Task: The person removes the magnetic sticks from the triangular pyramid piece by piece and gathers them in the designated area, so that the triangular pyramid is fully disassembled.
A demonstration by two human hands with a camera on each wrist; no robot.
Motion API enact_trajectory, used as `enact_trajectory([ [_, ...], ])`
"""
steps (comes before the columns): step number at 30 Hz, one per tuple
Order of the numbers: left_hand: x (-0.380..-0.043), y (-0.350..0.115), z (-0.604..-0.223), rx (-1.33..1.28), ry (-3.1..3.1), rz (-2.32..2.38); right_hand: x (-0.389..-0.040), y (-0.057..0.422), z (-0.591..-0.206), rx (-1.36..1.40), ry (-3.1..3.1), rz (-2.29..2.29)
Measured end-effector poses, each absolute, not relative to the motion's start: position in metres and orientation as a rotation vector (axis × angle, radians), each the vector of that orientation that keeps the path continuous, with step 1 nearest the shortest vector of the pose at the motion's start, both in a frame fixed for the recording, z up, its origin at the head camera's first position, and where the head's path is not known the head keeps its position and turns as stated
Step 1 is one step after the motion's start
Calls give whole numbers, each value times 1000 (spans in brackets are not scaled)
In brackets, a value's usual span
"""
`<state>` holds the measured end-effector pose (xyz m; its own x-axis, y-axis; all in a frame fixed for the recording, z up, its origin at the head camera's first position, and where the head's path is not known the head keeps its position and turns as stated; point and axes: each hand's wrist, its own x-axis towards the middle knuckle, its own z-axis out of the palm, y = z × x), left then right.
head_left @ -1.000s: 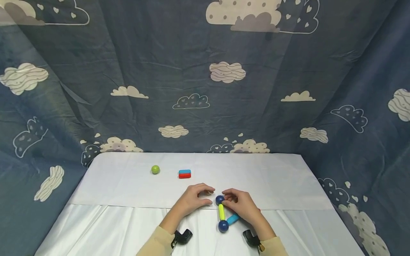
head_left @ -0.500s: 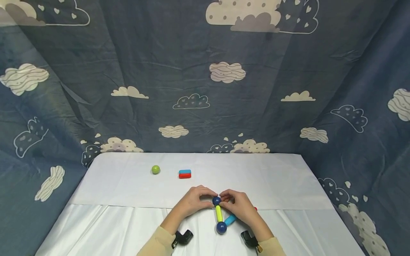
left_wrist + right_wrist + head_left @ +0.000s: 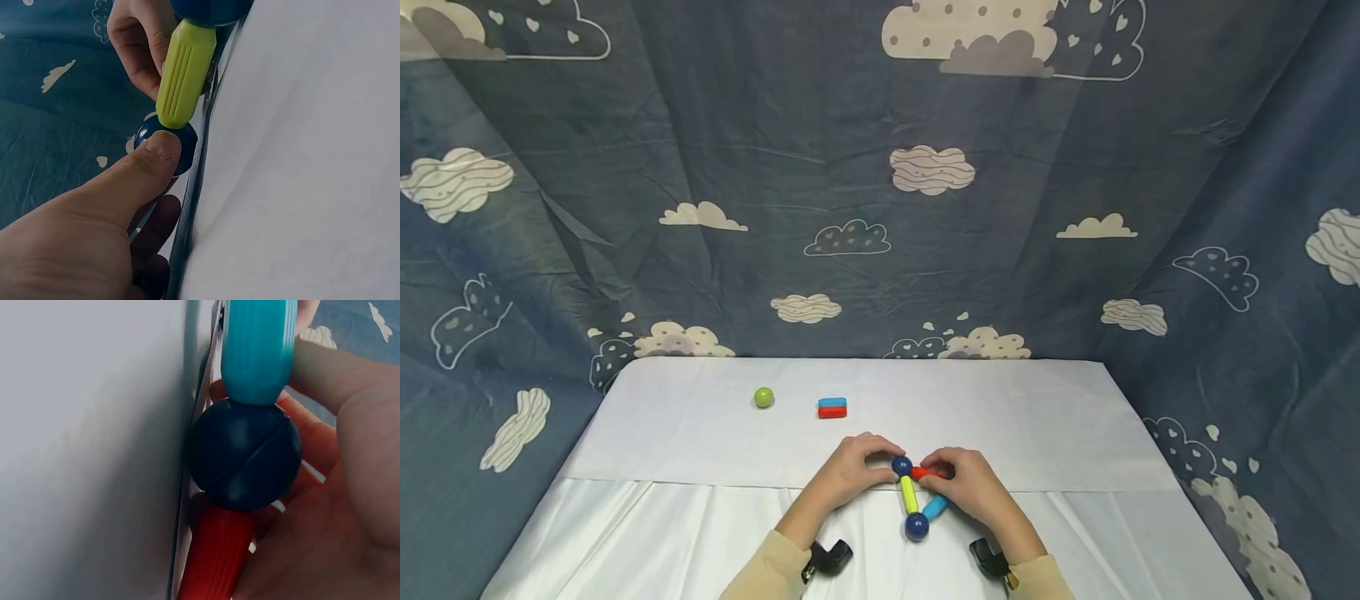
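In the head view my left hand (image 3: 857, 463) pinches a dark blue ball (image 3: 902, 466) between thumb and fingertips. From it a yellow-green magnetic stick (image 3: 908, 495) runs down to a nearer dark blue ball (image 3: 917, 526). A light blue magnetic stick (image 3: 936, 507) leads from that ball toward the underside of my right hand (image 3: 964, 481). My right fingertips grip a red magnetic stick (image 3: 925, 472), whose end is right at the left-hand ball. The right wrist view reveals another dark blue ball (image 3: 244, 454), hidden from above, joined to a light blue stick (image 3: 259, 350) and a red stick (image 3: 217, 553).
A green ball (image 3: 763, 397) lies toward the back left of the white table (image 3: 1015, 417). Right of it, a light blue stick (image 3: 832, 402) and a red stick (image 3: 832, 412) lie side by side. A dark cloud-patterned cloth (image 3: 850, 167) hangs behind.
My left fingers have closed on the far dark blue ball, and my right fingers have come off it. A red stick now shows between the right fingertips and that ball. The joined pieces shifted slightly left.
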<state>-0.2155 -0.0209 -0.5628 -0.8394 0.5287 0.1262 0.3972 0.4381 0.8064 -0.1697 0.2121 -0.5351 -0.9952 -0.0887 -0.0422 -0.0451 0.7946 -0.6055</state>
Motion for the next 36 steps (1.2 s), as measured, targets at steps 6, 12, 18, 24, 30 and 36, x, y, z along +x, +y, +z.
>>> enact_trajectory([
  [6, -215, -21, -564, 794, 2525, 1393, -170, 214, -535, -61, 2931, -968],
  [12, -216, -21, -564, 789, 2528, 1396, -169, 212, -534, -53, 2942, -962],
  [18, -216, -21, -564, 791, 2536, 1406, -171, 212, -536, -16, 2992, -949],
  [24, -216, -22, -564, 753, 2574, 1425, -173, 218, -540, 93, 3060, -946],
  [30, -218, -23, -564, 808, 2658, 1407, -175, 224, -543, 254, 3110, -963],
  [36, -218, -23, -564, 767, 2737, 1371, -176, 232, -544, 378, 3155, -989],
])
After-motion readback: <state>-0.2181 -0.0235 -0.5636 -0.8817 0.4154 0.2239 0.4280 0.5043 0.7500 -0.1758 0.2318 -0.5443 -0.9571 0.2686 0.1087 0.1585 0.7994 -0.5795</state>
